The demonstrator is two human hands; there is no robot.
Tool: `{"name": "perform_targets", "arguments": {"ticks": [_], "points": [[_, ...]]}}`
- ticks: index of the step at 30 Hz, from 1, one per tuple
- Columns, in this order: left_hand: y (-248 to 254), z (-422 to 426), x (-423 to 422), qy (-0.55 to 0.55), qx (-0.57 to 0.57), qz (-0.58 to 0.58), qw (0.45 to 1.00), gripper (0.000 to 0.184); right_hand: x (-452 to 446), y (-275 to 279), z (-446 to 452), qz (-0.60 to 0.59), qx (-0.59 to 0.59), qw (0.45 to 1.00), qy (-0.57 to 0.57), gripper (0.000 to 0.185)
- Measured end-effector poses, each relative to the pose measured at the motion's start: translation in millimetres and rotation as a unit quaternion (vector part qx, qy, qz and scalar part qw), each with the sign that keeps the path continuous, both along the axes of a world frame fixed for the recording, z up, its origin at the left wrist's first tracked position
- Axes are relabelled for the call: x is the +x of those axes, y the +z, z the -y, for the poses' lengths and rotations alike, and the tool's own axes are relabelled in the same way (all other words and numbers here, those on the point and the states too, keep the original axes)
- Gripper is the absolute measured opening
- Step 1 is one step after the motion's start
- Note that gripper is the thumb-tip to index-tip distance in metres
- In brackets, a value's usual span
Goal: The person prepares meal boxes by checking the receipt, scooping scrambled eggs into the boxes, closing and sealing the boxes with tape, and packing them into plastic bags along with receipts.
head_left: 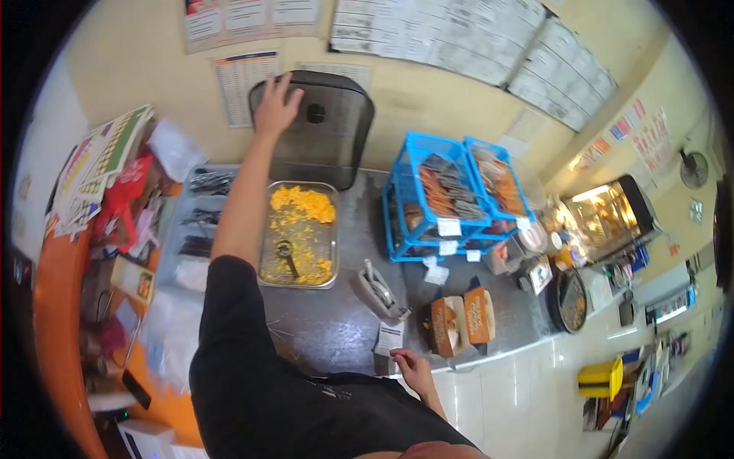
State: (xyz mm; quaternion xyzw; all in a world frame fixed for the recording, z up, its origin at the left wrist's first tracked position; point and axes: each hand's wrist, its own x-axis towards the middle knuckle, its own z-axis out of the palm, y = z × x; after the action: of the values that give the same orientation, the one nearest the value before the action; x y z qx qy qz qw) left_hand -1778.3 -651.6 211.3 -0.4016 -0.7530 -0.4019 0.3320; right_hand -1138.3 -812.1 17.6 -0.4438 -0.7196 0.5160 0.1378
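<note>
My left hand (277, 111) rests with spread fingers on the upper part of a dark translucent lid (336, 130), which leans upright against the wall. Below the lid, a steel tray (334, 252) holds shredded yellow-orange food (304, 205). A dark-handled scoop or ladle (287, 258) lies on that food. Near the counter's front edge, my right hand (415, 372) has its fingers pinched at the lower corner of a printed paper slip (390, 336). Just beyond the slip stands a grey holder with metal tongs (379, 287). To the right are orange-and-white food boxes (445, 327), open on top.
Blue plastic baskets (436, 187) of sachets stand on the grey counter (313, 329). Farther right are a lit glass food display (604, 214) and a round dark pan (569, 301). A compartment organizer (172, 252) with wrapped utensils sits at left beside an orange counter (61, 306).
</note>
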Motion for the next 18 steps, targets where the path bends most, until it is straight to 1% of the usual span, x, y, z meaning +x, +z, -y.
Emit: {"name": "perform_targets", "arguments": {"ticks": [1,2,3,4,5,6,8,9,10,12,14,16,18], "points": [[0,-6,-6,-0.02,0.031,-0.003,0.999,0.049,10,0,2,0.009,-0.007,1.0,-0.028,0.018],[7,-7,-6,-0.063,0.061,-0.009,0.996,0.04,18,-6,2,-0.028,-0.01,0.998,-0.063,0.018],[4,-9,-9,-0.059,0.089,-0.018,0.994,0.035,25,-10,2,-0.063,-0.017,0.993,-0.096,0.018],[-3,-6,-9,-0.051,0.112,-0.026,0.992,0.031,30,-4,3,-0.074,-0.006,0.991,-0.115,0.018],[-6,6,-4,-0.032,0.134,-0.03,0.99,0.029,40,-8,2,-0.063,-0.012,0.99,-0.123,0.018],[-13,19,3,-0.011,0.156,-0.037,0.987,0.027,46,-15,4,-0.083,-0.02,0.986,-0.144,0.018],[-36,51,24,0.011,0.193,0.026,0.981,0.025,51,-9,8,-0.102,-0.044,0.98,-0.166,0.017],[-46,70,38,0.013,0.191,0.05,0.98,0.023,52,-9,8,-0.107,-0.05,0.979,-0.167,0.017],[-59,92,53,0.016,0.189,0.075,0.979,0.021,50,0,8,-0.103,-0.089,0.977,-0.163,0.017],[-77,130,106,0.038,0.248,0.114,0.961,0.017,48,-2,7,-0.082,-0.088,0.985,-0.125,0.018],[-82,165,166,-0.016,0.329,0.291,0.898,0.018,44,-3,2,-0.062,-0.086,0.991,-0.085,0.02],[-120,196,191,-0.029,0.424,0.405,0.81,0.02,40,-3,-1,-0.056,-0.086,0.992,-0.069,0.021],[-171,230,201,0.029,0.368,0.429,0.824,0.022,38,2,-4,-0.042,-0.073,0.995,-0.052,0.02]]}}
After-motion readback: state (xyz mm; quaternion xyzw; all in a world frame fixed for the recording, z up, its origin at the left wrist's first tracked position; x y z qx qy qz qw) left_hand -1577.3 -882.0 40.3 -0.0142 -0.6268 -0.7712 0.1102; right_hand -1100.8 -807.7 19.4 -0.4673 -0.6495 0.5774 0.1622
